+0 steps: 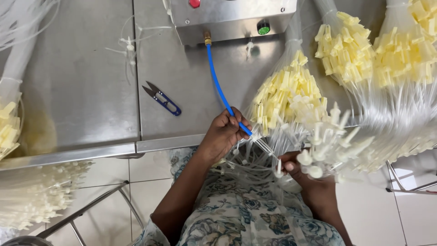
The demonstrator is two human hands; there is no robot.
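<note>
Head view, items as I logged them:

- Left hand (225,132): closed around the end of a blue hose (218,84), at the front edge of the steel surface (82,91). The hose ran up to a brass fitting on a metal box (227,18) at the back.
- Right hand (293,166): fingers pinched on a clear thin tube (266,150) from a loose bundle over the lap, its end lying just beside the hose tip.
- White-capped tube ends (327,136): fanned out above the right hand.
- Bundles of tubes with pale yellow tags (287,93): lying on the surface to the right.
- Blue-handled snips (161,98): on the surface, well apart from both hands.
- More white-tipped tubes (36,196): lower left, below the surface edge.
</note>
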